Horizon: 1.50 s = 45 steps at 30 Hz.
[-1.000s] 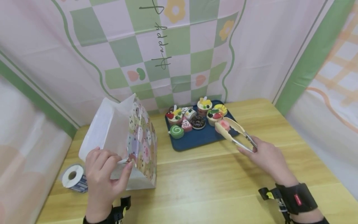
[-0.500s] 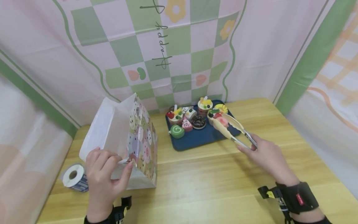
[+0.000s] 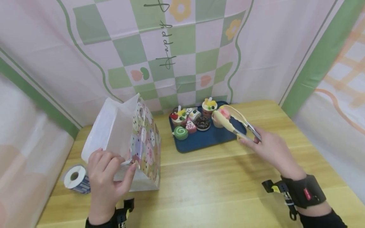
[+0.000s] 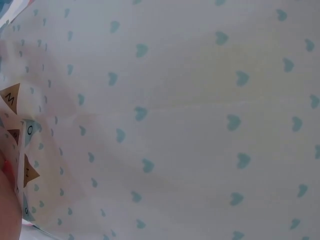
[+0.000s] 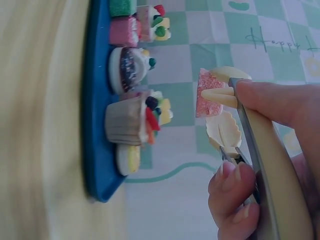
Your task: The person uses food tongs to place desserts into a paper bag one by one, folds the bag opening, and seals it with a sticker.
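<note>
My left hand point(image 3: 106, 179) pinches the rim of a paper bag point(image 3: 149, 145) printed with cartoon animals, its mouth standing open. White bag paper with small blue hearts point(image 4: 190, 135) fills the left wrist view. In my right hand point(image 3: 272, 153) are metal tongs with cream scalloped tips point(image 3: 223, 122). Between the tips is a pink sugar-speckled sweet point(image 5: 205, 92), raised above the blue tray point(image 3: 192, 147). In the head view it overlaps a fruit-topped cupcake point(image 5: 127, 122) on that tray.
Also on the tray are a chocolate donut point(image 3: 202, 123), a green swirl cake point(image 3: 180, 133), a pink cake slice point(image 3: 190, 126) and more fruit-topped cups. A label roll point(image 3: 76, 179) lies left of the bag. A printed curtain point(image 3: 182, 63) hangs behind the wooden table point(image 3: 196, 186).
The pink sweet has risen off the tray in the tongs, moving up and slightly back. The left hand still holds the bag's rim in the same place.
</note>
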Each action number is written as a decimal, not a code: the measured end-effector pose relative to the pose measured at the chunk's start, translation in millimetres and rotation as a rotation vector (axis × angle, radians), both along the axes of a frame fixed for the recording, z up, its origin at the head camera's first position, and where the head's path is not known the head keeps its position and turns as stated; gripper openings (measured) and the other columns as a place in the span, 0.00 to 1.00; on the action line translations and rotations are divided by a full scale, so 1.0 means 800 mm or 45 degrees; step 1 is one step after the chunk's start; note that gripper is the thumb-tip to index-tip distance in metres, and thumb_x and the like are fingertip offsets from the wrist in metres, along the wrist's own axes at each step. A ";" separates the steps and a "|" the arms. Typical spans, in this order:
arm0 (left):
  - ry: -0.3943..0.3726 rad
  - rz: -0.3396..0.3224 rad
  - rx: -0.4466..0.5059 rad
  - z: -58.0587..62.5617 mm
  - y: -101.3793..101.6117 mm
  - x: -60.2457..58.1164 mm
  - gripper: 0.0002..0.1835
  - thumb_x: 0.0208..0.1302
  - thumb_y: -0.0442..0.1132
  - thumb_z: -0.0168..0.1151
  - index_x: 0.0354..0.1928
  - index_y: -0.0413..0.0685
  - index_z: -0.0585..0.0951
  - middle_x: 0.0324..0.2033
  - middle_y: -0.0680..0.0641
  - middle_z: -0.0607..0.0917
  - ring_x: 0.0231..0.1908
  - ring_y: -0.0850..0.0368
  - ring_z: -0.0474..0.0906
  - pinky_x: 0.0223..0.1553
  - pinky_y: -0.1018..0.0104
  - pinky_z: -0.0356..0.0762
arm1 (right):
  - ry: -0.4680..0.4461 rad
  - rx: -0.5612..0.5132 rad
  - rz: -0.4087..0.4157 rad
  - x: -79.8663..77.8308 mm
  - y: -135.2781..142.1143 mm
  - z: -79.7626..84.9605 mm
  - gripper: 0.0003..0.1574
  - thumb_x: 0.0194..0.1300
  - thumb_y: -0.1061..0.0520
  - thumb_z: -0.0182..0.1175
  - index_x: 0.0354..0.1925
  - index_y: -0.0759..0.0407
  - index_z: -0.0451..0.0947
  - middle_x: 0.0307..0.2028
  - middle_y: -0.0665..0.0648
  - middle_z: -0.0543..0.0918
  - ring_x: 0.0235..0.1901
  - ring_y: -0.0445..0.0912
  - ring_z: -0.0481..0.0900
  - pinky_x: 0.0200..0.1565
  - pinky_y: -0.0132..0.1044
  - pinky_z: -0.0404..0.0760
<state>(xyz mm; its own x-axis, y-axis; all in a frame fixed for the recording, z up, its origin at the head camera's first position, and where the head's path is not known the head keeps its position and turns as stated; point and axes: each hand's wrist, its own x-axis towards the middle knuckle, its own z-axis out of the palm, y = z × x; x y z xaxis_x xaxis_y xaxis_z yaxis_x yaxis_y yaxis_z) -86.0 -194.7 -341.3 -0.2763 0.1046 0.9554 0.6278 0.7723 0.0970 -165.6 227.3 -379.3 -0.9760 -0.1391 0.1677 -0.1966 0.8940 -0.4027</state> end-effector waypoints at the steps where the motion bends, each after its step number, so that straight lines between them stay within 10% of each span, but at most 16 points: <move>1: 0.001 -0.002 0.000 0.000 0.000 0.000 0.27 0.60 0.52 0.57 0.12 0.38 0.72 0.14 0.45 0.73 0.21 0.44 0.66 0.34 0.44 0.63 | 0.014 0.003 0.011 -0.001 -0.001 0.003 0.38 0.60 0.32 0.57 0.47 0.65 0.72 0.16 0.54 0.71 0.14 0.46 0.65 0.16 0.36 0.60; 9: 0.019 -0.011 0.000 0.000 0.000 -0.001 0.27 0.61 0.52 0.57 0.12 0.38 0.71 0.13 0.45 0.72 0.21 0.44 0.66 0.33 0.44 0.62 | -0.012 0.012 0.045 -0.008 -0.005 0.025 0.44 0.60 0.32 0.56 0.56 0.67 0.70 0.19 0.55 0.71 0.16 0.47 0.67 0.18 0.37 0.62; 20: 0.017 0.000 0.000 0.000 0.000 0.000 0.27 0.61 0.52 0.56 0.12 0.38 0.71 0.13 0.45 0.72 0.20 0.44 0.65 0.32 0.45 0.62 | 0.074 -0.010 0.053 -0.012 -0.017 0.050 0.31 0.59 0.32 0.57 0.35 0.59 0.69 0.19 0.55 0.70 0.15 0.47 0.65 0.18 0.38 0.61; 29: 0.031 0.010 -0.002 0.002 0.002 0.000 0.28 0.62 0.53 0.55 0.12 0.38 0.71 0.13 0.45 0.72 0.20 0.44 0.65 0.32 0.45 0.62 | 0.054 -0.033 0.053 -0.014 -0.028 0.069 0.32 0.60 0.31 0.55 0.38 0.58 0.70 0.21 0.56 0.71 0.17 0.48 0.65 0.19 0.38 0.60; 39: 0.052 0.032 0.002 0.008 0.011 0.001 0.30 0.63 0.53 0.54 0.11 0.37 0.70 0.12 0.44 0.71 0.19 0.44 0.65 0.31 0.45 0.62 | -0.043 -0.038 0.097 -0.014 -0.045 0.090 0.51 0.58 0.28 0.54 0.67 0.60 0.63 0.33 0.64 0.79 0.28 0.53 0.73 0.25 0.43 0.67; 45: 0.058 0.015 0.008 0.002 0.006 -0.001 0.29 0.61 0.53 0.56 0.11 0.38 0.69 0.12 0.45 0.71 0.19 0.44 0.65 0.32 0.45 0.62 | -0.061 -0.054 0.119 -0.011 -0.057 0.104 0.53 0.59 0.29 0.54 0.69 0.62 0.60 0.40 0.69 0.80 0.35 0.57 0.75 0.32 0.47 0.70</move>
<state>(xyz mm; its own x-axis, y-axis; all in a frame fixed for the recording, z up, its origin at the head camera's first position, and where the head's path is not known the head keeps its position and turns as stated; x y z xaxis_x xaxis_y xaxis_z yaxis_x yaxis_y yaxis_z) -86.9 -190.2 -339.9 -0.2340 0.0959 0.9675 0.6222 0.7794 0.0733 -174.7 182.1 -296.3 -0.9661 -0.2234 0.1291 -0.2579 0.8547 -0.4506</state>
